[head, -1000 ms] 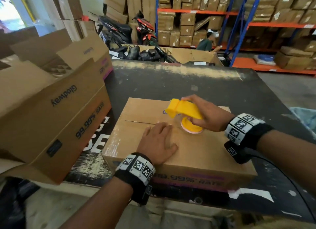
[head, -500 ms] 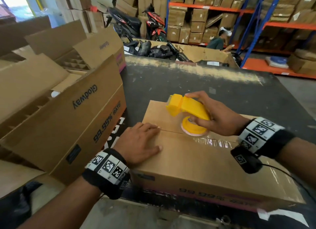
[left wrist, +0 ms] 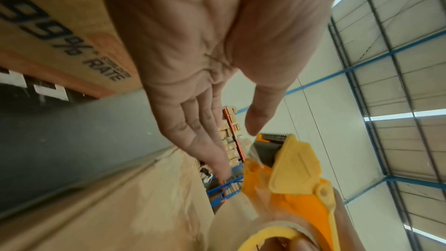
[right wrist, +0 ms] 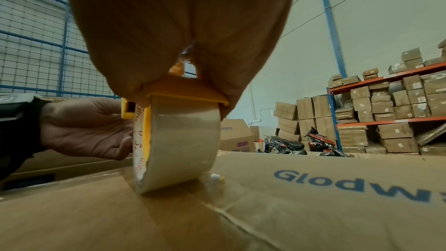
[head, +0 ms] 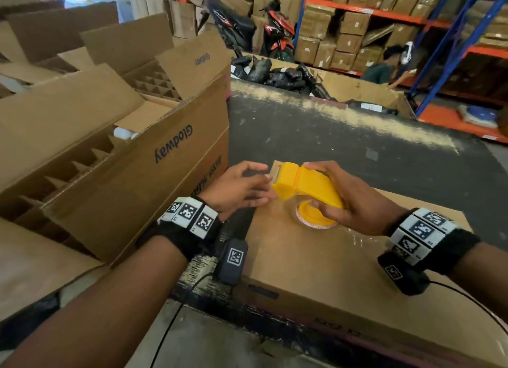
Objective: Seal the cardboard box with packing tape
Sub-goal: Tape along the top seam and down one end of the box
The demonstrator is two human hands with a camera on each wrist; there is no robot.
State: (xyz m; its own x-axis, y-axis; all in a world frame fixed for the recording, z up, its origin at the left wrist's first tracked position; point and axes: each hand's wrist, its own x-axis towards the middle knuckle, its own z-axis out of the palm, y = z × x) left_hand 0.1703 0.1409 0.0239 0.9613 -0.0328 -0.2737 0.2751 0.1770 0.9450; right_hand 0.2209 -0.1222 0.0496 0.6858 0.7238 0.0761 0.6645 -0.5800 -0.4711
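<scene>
A closed brown cardboard box [head: 343, 274] lies on the dark table, with a glossy strip of clear tape [head: 360, 240] along its top seam. My right hand [head: 354, 207] grips a yellow tape dispenser [head: 305, 185], whose clear tape roll [right wrist: 178, 140] rests on the box top [right wrist: 289, 207] near the box's left end. My left hand [head: 239, 187] hovers at the box's left edge, fingers straight and thumb apart, reaching to the dispenser's blade end. In the left wrist view the left hand's palm [left wrist: 205, 45] is bare and the dispenser [left wrist: 294, 171] sits just beyond the fingertips.
A large open Glodway box [head: 137, 158] with cardboard dividers stands close on the left. The dark table [head: 302, 136] stretches beyond the box. Behind it are a carton of black parcels [head: 275, 73], parked motorbikes, stacked shelving and a seated person [head: 382, 68].
The right hand has run the dispenser leftward along the seam to the box's left end. The left hand has lifted off the box top and moved to the dispenser's front.
</scene>
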